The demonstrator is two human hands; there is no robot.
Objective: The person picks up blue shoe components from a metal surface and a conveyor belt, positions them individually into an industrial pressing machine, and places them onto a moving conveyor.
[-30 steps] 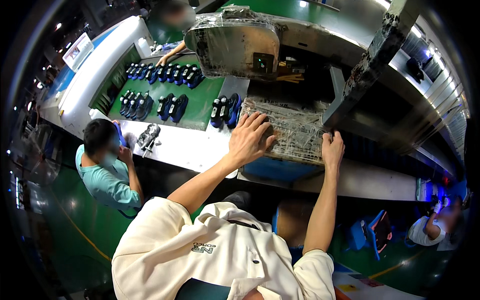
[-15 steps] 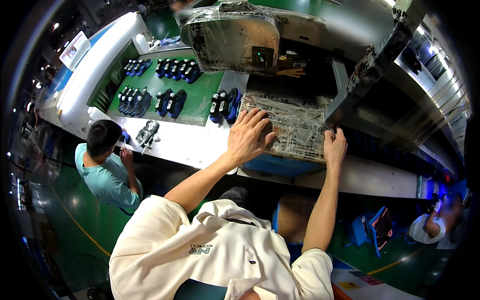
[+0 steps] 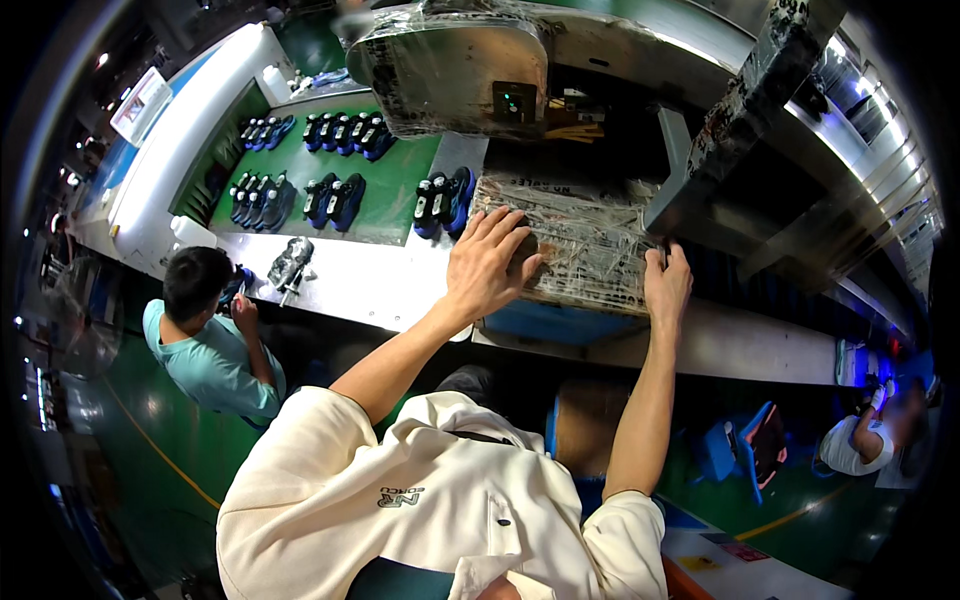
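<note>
My left hand (image 3: 484, 264) lies palm down with its fingers spread on the left part of a worn block-like surface (image 3: 590, 245) wrapped in clear plastic film. It holds nothing. My right hand (image 3: 667, 285) is at the right edge of that wrapped surface, below a grey metal bracket (image 3: 672, 170). Its thumb and forefinger stand slightly apart with nothing visible between them; the other fingers are partly hidden. Just left of the wrapped surface, close to my left fingertips, stand a few black shoes with blue soles (image 3: 443, 203).
Several rows of similar shoes (image 3: 345, 135) stand on a green belt (image 3: 390, 190). Behind the wrapped surface is a film-covered machine housing (image 3: 450, 75) with a small lit panel. A person in a teal shirt (image 3: 210, 345) sits at my left, handling a dark shoe; another person (image 3: 860, 445) is far right.
The view has shifted slightly, while both my hands keep their places on the wrapped surface. A dark shoe now shows at the hands of the person on the left.
</note>
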